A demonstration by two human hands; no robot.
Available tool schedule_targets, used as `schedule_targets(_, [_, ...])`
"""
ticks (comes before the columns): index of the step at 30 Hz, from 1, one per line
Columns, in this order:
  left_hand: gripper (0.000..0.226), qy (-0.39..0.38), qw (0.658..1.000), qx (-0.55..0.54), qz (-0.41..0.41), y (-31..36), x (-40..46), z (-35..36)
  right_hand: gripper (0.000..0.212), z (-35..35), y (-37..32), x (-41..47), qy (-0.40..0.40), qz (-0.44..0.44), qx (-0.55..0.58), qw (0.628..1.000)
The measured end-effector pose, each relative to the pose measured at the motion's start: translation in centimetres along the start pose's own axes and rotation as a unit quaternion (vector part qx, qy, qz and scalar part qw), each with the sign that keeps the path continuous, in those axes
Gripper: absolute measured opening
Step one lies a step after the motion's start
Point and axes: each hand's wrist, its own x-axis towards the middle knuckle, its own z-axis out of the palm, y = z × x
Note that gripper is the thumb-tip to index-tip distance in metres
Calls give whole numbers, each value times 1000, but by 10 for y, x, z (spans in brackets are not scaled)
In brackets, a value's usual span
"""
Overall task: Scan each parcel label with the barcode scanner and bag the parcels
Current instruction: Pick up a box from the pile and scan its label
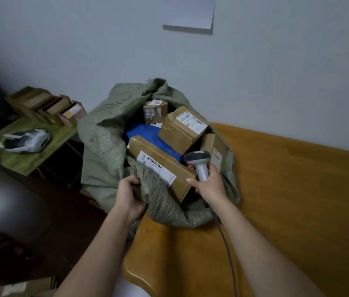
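Note:
A large green woven sack (105, 133) stands open at the end of the wooden table (287, 189). Inside it lie several brown cardboard parcels with white barcode labels and a blue package (147, 133). The nearest long parcel (162, 168) lies tilted at the sack's mouth, label up. My left hand (129, 194) grips the sack's near rim. My right hand (208, 185) holds the grey barcode scanner (199, 161) by its handle, head pointing into the sack, while its thumb touches the long parcel's end. The scanner's cable trails down along my right forearm.
To the left, a small green table (30, 155) carries a white label printer (26, 140) and a row of cardboard boxes (47, 106) against the wall. A dark rounded object (4, 200) sits lower left. A sheet of paper (188, 11) hangs on the wall.

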Motion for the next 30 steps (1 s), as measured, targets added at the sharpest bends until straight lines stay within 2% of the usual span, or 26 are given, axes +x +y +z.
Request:
schedule_targets(2, [42,117,986,120,17,-15,13,10,58,-14,0,-3,20,-3,8,1000])
schedule_targets(4, [76,276,916,283,67,-34,20,23,56,-35,4,-5,33,-8,3,999])
schedule_targets(6, [94,354,841,377,158,-54,16,38,53,-61,7,-8,43,-3,19,999])
schedule_targets(9, [107,334,772,464,277,-88,7,57,47,-101,13,-14,61,3,56,997])
schedule_targets(14, [105,246,649,619,367,-144,1,91,43,-169,34,-29,91,-6,96,991])
schedule_targets(16, [102,204,636,647,367,-167,-4,111,41,-198,44,-36,95,-1,100,990])
schedule_targets(22, [81,126,657,671,321,-243,-24,200,41,-308,79,-55,128,6,108,986])
schedule_targets(26, [66,-1,667,673,318,-310,-39,267,42,-400,107,-71,202,30,116,972])
schedule_targets(30, [55,-146,636,684,326,-376,-45,353,46,-494,133,-95,301,47,119,945])
